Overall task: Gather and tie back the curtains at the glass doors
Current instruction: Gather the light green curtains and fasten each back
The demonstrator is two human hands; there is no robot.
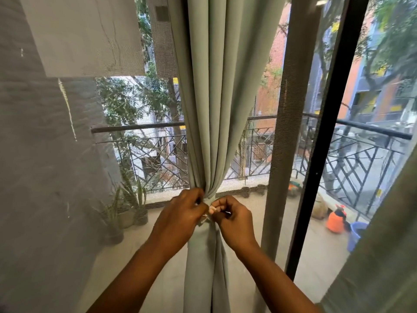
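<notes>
The pale green curtain (214, 109) hangs at centre, bunched at 6 o'clock. The left hand (180, 215) grips the gathered folds to hold them narrow; the right hand (232, 219) pinches the pale tie-back (212, 209), apparently to fasten it.

Balcony floor (282, 224): potted plants (126, 206) left, orange object (335, 222), blue tub (356, 234) right.

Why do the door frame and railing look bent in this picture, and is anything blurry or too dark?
Head view: the wide-angle lens bows the black door frame and railing near the edges. Daylight comes from outside, so the curtain is evenly lit, without glare. The left hand and right hand are slightly soft, and the pale tie between them is too small to make out.
</notes>
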